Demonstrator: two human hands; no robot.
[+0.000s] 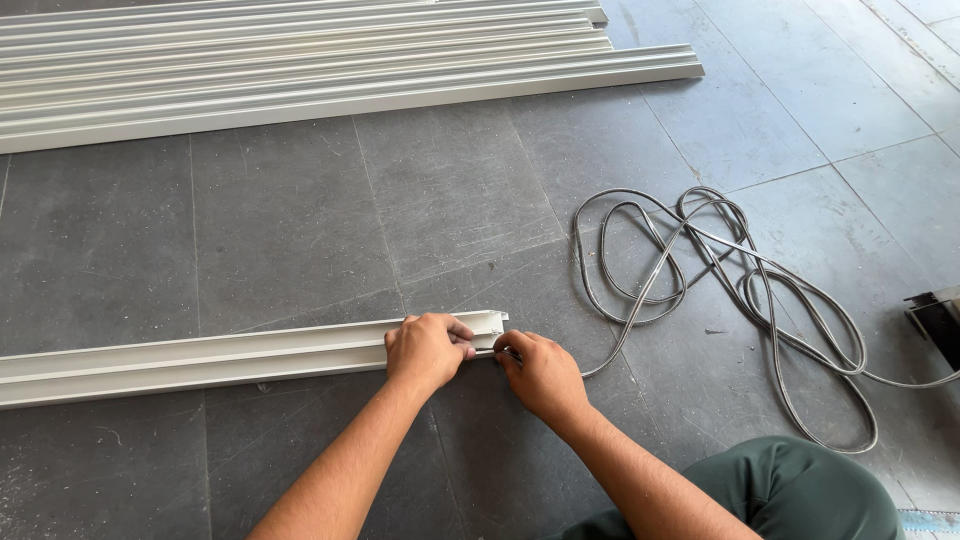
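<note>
We begin with the floor (300,220), laid in large grey tiles, which carries everything in view. At its far edge lies a stack of long white profiles (300,60), set side by side and running left to right, well apart from our hands.

Next in size is the single white profile (200,358) lying flat on the floor in front of us. It runs in from the left edge of the view and ends just right of centre. Our hands meet at that right end.

To the right of that end, a grey rubber gasket cord (720,290) lies in loose tangled loops on the floor. One strand of it runs down and left to our right hand.

Our green trouser knee (800,490) shows at the bottom right, and a dark object (940,320) sits cut off at the right edge.

Our left hand (428,350) lies on top of the profile near its end, fingers curled down over it and pressing. Our right hand (540,375) sits just beside the end face, fingers pinched narrow on the cord tip where it meets the profile.
</note>
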